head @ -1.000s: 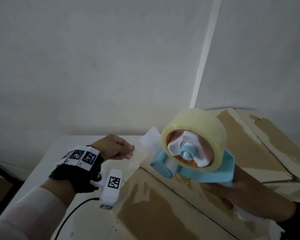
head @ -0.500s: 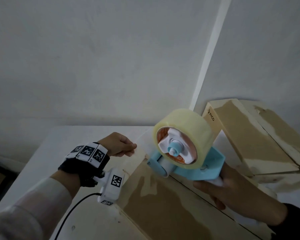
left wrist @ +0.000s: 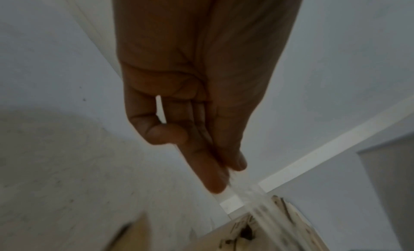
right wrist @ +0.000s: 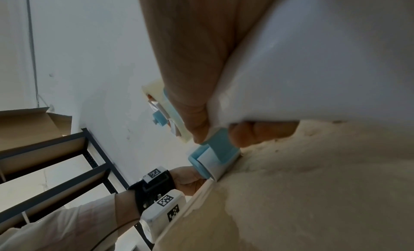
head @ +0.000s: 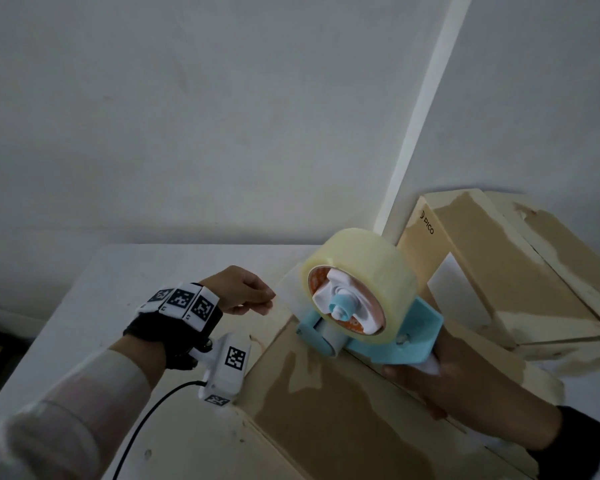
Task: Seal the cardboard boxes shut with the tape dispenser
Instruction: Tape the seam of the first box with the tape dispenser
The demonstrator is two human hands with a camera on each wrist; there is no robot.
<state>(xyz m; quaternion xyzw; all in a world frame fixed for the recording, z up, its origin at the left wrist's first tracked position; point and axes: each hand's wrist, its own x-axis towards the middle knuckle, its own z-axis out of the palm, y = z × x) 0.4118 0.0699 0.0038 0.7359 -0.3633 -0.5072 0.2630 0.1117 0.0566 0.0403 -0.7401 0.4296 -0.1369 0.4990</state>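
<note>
A blue tape dispenser (head: pixel 388 337) with a clear tape roll (head: pixel 357 271) rests its front roller on the far left end of a closed cardboard box (head: pixel 329 420), over the seam. My right hand (head: pixel 465 386) grips its white handle (right wrist: pixel 313 60). My left hand (head: pixel 243 294), left of the box's end, pinches the free end of the tape (left wrist: pixel 244 189) between thumb and fingertips; the strip runs from there to the dispenser's roller (right wrist: pixel 210 164).
A second cardboard box (head: pixel 492 271) marked PICO stands behind at the right, against the wall corner. The boxes sit on a white table (head: pixel 94 327). In the right wrist view a dark metal shelf (right wrist: pixel 56 166) holds flat cardboard.
The dispenser has come down and to the left until its roller meets the box's end. My left hand has kept its pinch on the tape end and stayed beside the box.
</note>
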